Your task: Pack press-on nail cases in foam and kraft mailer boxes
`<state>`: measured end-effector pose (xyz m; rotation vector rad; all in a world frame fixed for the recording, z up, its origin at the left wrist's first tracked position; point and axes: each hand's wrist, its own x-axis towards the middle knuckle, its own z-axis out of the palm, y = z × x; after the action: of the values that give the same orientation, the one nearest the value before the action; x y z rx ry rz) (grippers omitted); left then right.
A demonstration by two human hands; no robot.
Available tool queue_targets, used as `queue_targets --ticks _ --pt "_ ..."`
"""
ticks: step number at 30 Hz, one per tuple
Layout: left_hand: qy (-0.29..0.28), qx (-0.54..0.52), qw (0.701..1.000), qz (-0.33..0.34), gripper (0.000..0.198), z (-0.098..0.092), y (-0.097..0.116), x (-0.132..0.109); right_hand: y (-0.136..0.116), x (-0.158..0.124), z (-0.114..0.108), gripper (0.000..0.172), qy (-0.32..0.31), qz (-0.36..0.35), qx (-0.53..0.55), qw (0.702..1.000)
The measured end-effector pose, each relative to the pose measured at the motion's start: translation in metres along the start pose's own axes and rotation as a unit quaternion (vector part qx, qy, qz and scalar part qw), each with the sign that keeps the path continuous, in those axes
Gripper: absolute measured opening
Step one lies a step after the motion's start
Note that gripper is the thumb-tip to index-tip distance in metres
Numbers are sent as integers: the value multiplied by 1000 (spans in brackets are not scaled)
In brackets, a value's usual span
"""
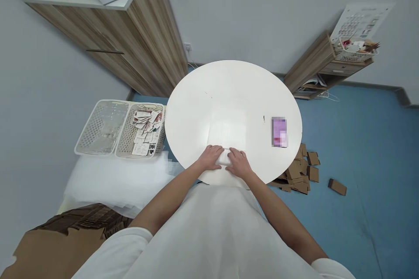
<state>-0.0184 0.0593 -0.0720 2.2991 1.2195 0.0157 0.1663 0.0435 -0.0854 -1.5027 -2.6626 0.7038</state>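
Near the close edge of the round white table (193, 109), a small white wrapped bundle (224, 157) lies between my two hands. From it a thin, whitish, see-through sheet (228, 128) stretches flat away from me, barely standing out from the tabletop. My left hand (211, 157) grips the bundle's left end, fingers curled over the top and thumb on the near side. Gripping the right end is my right hand (239, 162), in a like pose. Whatever is inside the bundle is hidden.
A blurred purple item (279, 132) lies at the table's right. Left of the table stand a basket of printed cards (157, 144) and another holding clear plastic (102, 127), beside stacked white sheets (111, 178). Small brown boxes (296, 174) lie on the floor at right.
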Motion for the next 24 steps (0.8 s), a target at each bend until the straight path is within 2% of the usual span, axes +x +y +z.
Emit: queue_targets --ticks 3,7,16,24 --pt "-1 14 1000 -17 56 5 1 2 -4 2 4 40 -6 33 0 999" --pt "4 38 999 -10 50 4 5 1 -12 -2 -1 37 -17 63 14 998" --pt "-66 -14 997 22 44 2 14 -24 -30 -36 -6 29 -76 105 122 984" --pt "-84 -64 994 -12 36 -5 6 -20 -22 -28 -20 23 -54 99 109 988"
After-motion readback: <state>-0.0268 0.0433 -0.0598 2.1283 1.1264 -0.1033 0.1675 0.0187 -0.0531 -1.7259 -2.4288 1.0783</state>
